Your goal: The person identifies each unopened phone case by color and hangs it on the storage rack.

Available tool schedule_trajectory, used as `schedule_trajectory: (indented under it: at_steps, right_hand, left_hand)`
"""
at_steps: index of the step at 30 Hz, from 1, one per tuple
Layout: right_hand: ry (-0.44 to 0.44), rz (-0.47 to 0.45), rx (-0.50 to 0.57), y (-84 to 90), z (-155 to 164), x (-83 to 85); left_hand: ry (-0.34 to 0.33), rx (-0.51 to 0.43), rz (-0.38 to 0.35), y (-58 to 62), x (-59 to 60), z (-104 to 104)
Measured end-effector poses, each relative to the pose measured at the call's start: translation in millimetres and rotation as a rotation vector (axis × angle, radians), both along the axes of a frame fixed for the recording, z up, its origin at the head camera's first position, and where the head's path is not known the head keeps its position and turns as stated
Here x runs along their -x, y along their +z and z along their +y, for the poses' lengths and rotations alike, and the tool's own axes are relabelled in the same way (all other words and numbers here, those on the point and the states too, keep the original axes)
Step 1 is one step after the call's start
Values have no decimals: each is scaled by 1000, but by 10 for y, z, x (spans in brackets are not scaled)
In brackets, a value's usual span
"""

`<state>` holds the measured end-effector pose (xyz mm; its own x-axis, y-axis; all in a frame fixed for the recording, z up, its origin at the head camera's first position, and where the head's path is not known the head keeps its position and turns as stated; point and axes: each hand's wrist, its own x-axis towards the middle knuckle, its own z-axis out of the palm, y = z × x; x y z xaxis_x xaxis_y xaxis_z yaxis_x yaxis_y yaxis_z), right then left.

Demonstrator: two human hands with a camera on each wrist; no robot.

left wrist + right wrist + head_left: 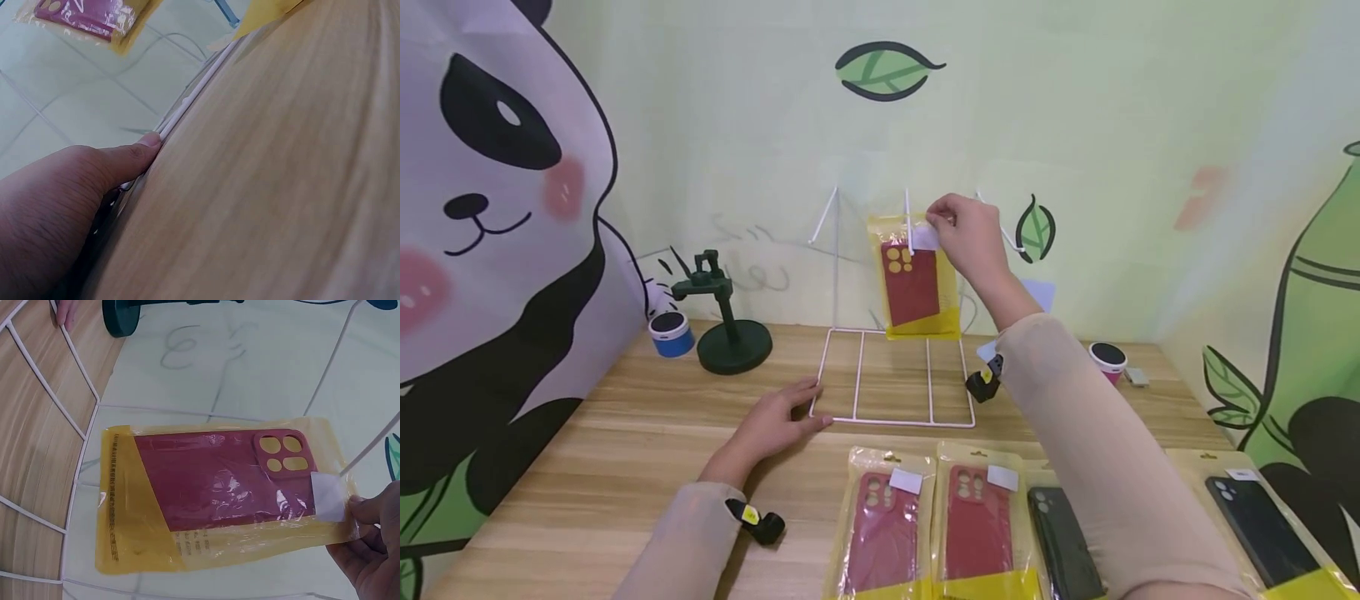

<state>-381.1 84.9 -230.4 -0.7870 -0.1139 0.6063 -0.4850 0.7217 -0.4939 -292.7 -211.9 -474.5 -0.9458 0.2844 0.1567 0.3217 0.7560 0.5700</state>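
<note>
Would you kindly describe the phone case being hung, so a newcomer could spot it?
Find the white wire rack against the wall. On its middle hook, the right hand pinches a yellow packet holding a red phone case. It alone hangs upright; the others lie flat on the table.

Wall behind the wire rack point(81, 431): faint hand-drawn scrawl, unreadable.
Packaged red phone case point(225, 487): rows of small print down the yellow bag's edge, too fine to read; white sticker shows blank.
</note>
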Motion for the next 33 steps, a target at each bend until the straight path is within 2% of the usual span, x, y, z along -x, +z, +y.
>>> schedule_trajectory:
  at_steps: [7, 11, 15, 18, 20, 23, 27, 30, 33]
  right_hand:
    - [-5, -8, 1, -35, 3, 30]
    - [-5, 46, 36, -38, 55, -36]
    - [57, 158, 105, -57, 117, -222]
    - [163, 224, 137, -143, 153, -458]
    - [258, 216, 163, -265, 180, -646]
    - [377, 109, 211, -523, 213, -926]
    - [447, -137, 246, -986, 225, -1200]
    - [454, -315, 182, -1382, 225, -1290]
    - [489, -421, 43, -1741, 251, -1288]
  left_hand:
    - [-9, -13, 6, -10, -8, 6]
    - [-3, -16, 12, -6, -6, 13]
    - [0, -6, 6, -4, -2, 10]
    - [3, -4, -6, 2, 1, 2]
    - [1, -1, -6, -3, -3, -2]
    - [-5, 3, 5, -12, -1, -9]
    - [-5, 8, 9, -14, 8, -17]
    - [-5, 6, 4, -8, 5, -17]
    - [-3, 4, -4, 1, -4, -6]
